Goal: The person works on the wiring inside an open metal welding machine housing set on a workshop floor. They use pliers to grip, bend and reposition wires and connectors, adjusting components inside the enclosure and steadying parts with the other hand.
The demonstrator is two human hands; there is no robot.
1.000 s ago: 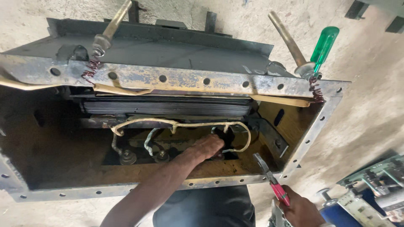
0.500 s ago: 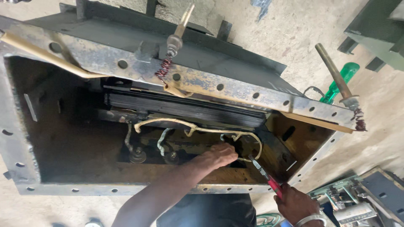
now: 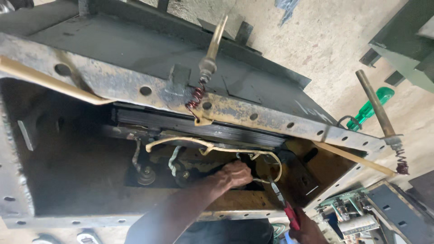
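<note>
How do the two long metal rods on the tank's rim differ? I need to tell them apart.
The centre rod looks pale brass and leans slightly; the right rod looks darker, rustier and tilts steeply beside the green-handled screwdriver. Both end in reddish wire coils at the rusty metal tank.

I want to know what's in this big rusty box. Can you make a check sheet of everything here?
Surface: pale concrete floor, dusty.
Job's things: open rusty metal box, holes along its rim; red-handled pliers reaching inside.
Clutter: green screwdriver; circuit board parts, lower right.
Grippers: left hand deep in the box at the wiring; right hand holds the pliers.
Cables: cream wire looping across inside; red coil at the rim.
Surroundings: green frame, upper right.
</note>
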